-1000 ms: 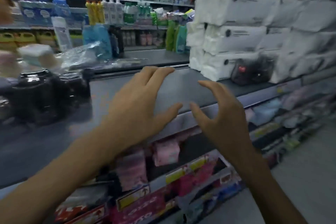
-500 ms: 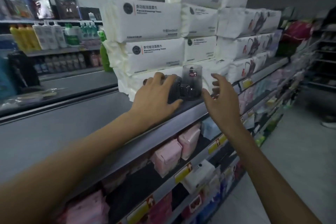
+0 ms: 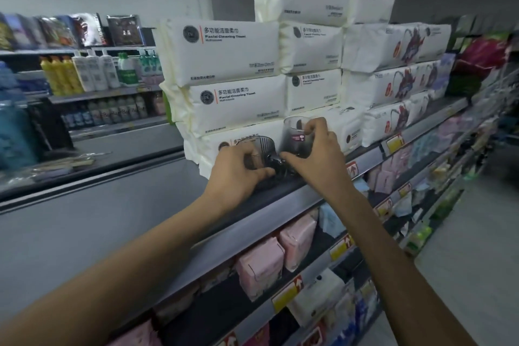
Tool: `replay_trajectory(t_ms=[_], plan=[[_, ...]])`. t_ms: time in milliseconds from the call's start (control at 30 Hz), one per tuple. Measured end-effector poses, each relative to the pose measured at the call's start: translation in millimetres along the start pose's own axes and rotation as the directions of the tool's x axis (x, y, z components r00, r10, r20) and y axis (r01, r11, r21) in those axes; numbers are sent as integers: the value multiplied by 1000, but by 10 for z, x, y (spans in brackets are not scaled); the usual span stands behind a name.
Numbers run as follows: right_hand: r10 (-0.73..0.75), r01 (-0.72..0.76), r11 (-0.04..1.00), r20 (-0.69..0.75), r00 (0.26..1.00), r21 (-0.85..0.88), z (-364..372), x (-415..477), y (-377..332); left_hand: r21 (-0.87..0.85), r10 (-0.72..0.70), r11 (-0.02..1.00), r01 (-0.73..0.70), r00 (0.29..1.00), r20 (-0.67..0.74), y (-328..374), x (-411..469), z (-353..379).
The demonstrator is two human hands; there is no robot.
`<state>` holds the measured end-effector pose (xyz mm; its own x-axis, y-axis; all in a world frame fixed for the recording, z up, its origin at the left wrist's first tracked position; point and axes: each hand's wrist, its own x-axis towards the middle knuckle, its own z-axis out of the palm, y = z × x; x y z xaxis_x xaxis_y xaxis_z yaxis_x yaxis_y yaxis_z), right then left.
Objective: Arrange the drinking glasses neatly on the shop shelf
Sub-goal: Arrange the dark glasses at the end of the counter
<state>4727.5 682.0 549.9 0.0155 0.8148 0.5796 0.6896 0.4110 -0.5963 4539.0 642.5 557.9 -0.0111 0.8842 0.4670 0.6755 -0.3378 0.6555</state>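
Just behind glasses [image 3: 296,136], packs [image 3: 224,53] read "Facial Cleaning Towel".

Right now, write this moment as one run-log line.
left hand: grips left glass | right hand: grips right glass | both: side by side on shelf, before tissue packs

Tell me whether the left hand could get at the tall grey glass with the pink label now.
Probably not freely. The left hand is busy gripping the shorter grey glass, and the right hand is wrapped round the tall grey glass right beside it, covering its near side.
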Motion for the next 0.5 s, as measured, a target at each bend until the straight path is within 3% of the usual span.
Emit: replay_trajectory(t_ms=[133,300,367,500], plan=[[-34,45,995,-127,991,84,74,-163,-97,-107,-44,993,42,999,-18,-33,-232,-256],[-218,287,914,-249,944,287,71,-606,-758,-155,-78,987,50,980,-184,-158,-742,-899],[-267,339,835,-219,938,433,113,-796,-1140,-156,-75,987,34,962,-264,-176,-1057,-1271],[-269,189,674,-2,963,714,361,-1220,-1800,-187,-160,978,87,892,-422,-252,-1823,-1996]])
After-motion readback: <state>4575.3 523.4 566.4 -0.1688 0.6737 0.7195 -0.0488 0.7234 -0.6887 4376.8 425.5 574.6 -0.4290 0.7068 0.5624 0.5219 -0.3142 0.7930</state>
